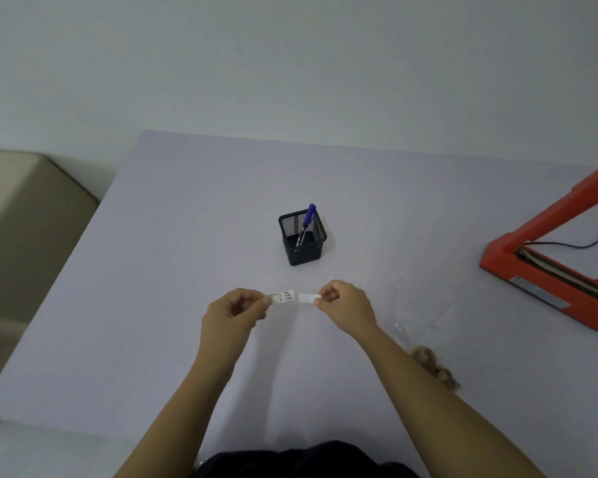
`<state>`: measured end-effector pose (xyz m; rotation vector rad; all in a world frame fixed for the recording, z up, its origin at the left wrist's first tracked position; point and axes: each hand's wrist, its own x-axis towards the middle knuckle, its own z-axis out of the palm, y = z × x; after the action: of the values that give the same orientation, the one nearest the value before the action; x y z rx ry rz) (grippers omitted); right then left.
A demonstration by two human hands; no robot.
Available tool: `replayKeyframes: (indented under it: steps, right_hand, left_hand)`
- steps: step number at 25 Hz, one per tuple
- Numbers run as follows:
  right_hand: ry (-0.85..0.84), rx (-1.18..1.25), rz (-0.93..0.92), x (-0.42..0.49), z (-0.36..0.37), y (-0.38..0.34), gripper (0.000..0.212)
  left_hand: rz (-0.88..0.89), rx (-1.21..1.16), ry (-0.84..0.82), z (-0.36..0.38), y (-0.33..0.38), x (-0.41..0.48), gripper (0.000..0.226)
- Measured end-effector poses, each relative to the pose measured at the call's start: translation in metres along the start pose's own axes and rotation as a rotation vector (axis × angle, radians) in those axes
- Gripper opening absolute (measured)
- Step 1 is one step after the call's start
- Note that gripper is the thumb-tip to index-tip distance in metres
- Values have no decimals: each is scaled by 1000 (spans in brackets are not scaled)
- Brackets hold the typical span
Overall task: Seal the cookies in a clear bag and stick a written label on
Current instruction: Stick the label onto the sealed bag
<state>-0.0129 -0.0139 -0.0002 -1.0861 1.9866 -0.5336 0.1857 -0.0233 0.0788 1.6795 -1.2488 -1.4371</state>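
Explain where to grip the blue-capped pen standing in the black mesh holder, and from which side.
Likely best: pinch the blue-capped pen by its cap end from above; only that end sticks out over the rim of the black mesh holder, whose walls enclose the barrel.

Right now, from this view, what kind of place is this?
Probably a small packing table in a home or workroom: an orange heat sealer stands at the right, a mesh pen holder with a blue pen in the middle, and a beige cushion beside the table.

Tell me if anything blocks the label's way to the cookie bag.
No object does: only the right hand, pinching a blank strip, lies between the written label in the left hand and the cookie bag.
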Motion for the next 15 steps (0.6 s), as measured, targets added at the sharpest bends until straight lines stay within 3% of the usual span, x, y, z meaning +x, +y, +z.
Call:
replayKeyframes:
  steps: [4, 8, 15]
  right_hand:
    - [16, -180, 10, 15, 15, 0, 27]
    - [140, -47, -65, 2, 5, 7, 45]
    - [324, 107, -38, -23, -75, 84, 19]
  left_hand:
    - [-60, 31, 31, 2, -18, -9, 4]
    - [-77, 53, 33, 20, -22, -5, 4]
    - [-138, 71, -113, 114, -12, -2, 5]
